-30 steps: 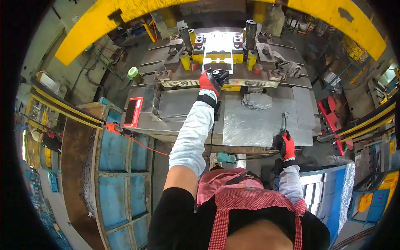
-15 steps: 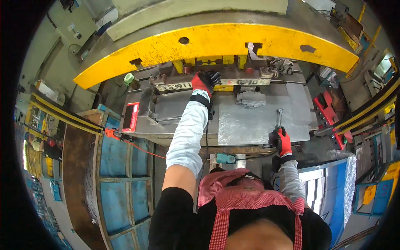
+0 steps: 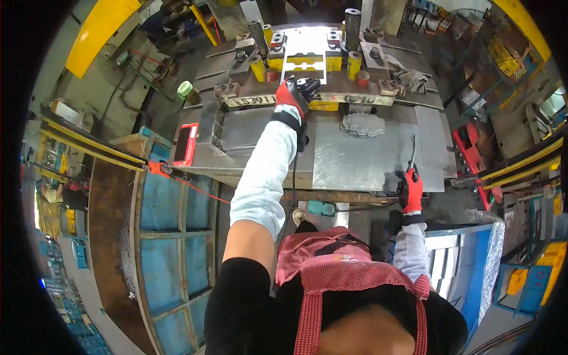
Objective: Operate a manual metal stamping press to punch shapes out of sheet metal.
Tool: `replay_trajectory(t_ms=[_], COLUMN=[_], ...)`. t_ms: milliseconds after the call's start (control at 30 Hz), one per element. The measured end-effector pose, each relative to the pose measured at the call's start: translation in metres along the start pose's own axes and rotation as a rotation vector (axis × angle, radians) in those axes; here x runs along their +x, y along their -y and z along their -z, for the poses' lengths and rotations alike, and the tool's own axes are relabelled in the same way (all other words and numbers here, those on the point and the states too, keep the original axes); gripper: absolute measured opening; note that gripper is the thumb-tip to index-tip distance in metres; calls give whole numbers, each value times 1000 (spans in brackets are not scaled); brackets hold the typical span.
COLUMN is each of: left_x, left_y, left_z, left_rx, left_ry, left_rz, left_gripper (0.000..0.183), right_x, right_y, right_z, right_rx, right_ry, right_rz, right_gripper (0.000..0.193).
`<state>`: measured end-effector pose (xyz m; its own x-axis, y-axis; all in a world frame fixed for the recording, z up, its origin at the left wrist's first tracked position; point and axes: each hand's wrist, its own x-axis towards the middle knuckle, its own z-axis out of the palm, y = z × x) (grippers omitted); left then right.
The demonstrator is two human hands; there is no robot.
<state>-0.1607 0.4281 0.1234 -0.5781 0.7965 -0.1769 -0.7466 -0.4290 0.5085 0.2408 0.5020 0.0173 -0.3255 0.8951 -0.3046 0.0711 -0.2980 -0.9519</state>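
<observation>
My left hand (image 3: 297,96), in a red and black glove, is at the front bar (image 3: 331,98) of the press die. Its dark fingers are curled at the near end of a bright metal strip (image 3: 320,66); whatever lies in them is hidden. My right hand (image 3: 410,188), gloved alike, grips the lower end of a wrench (image 3: 413,149) that points away from me. Beneath the wrench lies a grey sheet-metal plate (image 3: 361,165). On its far edge rests a small stack of cut metal pieces (image 3: 362,124).
Yellow and dark posts (image 3: 352,29) rise from the die. A red-framed panel (image 3: 186,145) and flat metal sheets (image 3: 245,127) lie on the left. A grey rag (image 3: 412,80) sits at the right. A blue-panelled rack (image 3: 177,210) stands left; a green-capped bottle (image 3: 186,90) is beyond it.
The yellow beam no longer spans the view over the die, and the die's posts and bright strip now show. My right hand has shifted slightly right and away, with the wrench.
</observation>
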Motion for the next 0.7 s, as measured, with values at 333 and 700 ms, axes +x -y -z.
replay_trajectory(t_ms=[333,700], left_x=[-5,-5], left_y=[-5,-18], left_z=[6,34], left_rx=[64,124], left_ry=[58,140], left_rz=[153,-36], left_gripper=[49,29], right_x=[76,106], right_y=[192,194], right_z=[-220,-240], right_rx=[-230,-398], right_ry=[507,649], right_rz=[608,1258], right_gripper=[38,22])
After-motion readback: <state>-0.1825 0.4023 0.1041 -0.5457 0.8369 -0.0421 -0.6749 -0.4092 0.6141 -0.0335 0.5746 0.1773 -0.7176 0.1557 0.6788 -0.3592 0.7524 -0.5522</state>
